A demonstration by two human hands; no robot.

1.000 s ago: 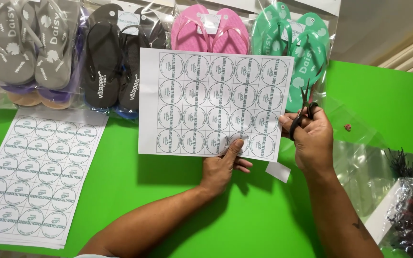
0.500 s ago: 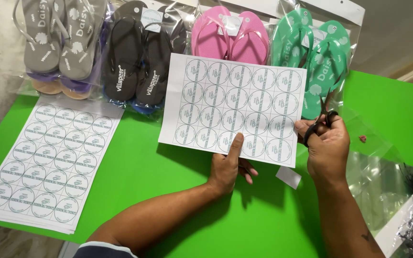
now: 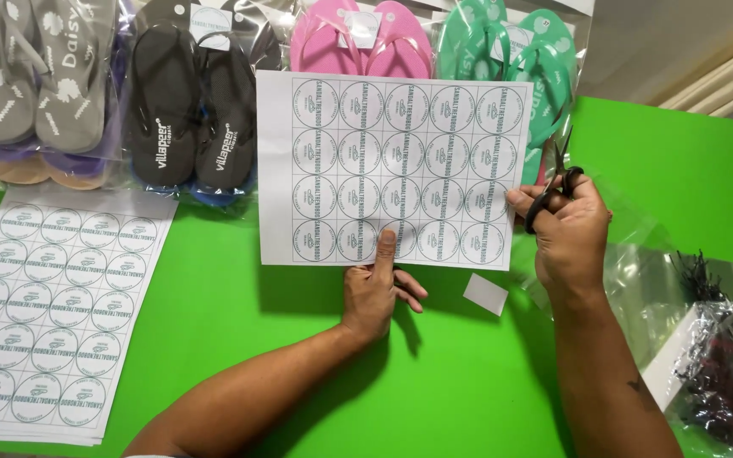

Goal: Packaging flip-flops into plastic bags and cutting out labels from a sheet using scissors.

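Note:
My left hand (image 3: pixel 375 293) pinches the bottom edge of a white sheet of round printed labels (image 3: pixel 392 170) and holds it up above the green table (image 3: pixel 434 382). My right hand (image 3: pixel 566 229) grips black scissors (image 3: pixel 553 182) at the sheet's right edge, blades pointing up. A small white paper offcut (image 3: pixel 486 294) lies on the table between my hands.
A second stack of label sheets (image 3: pixel 48 309) lies at the left. Bagged flip-flops line the back: grey (image 3: pixel 31 72), black (image 3: pixel 193 110), pink (image 3: pixel 362 38) and green (image 3: pixel 519 64). Clear plastic bags (image 3: pixel 646 280) and a pack of black fasteners (image 3: pixel 714 373) sit at the right.
The sheet and both hands have kept the same grip. The scissors stay at the right edge, and the view has shifted slightly.

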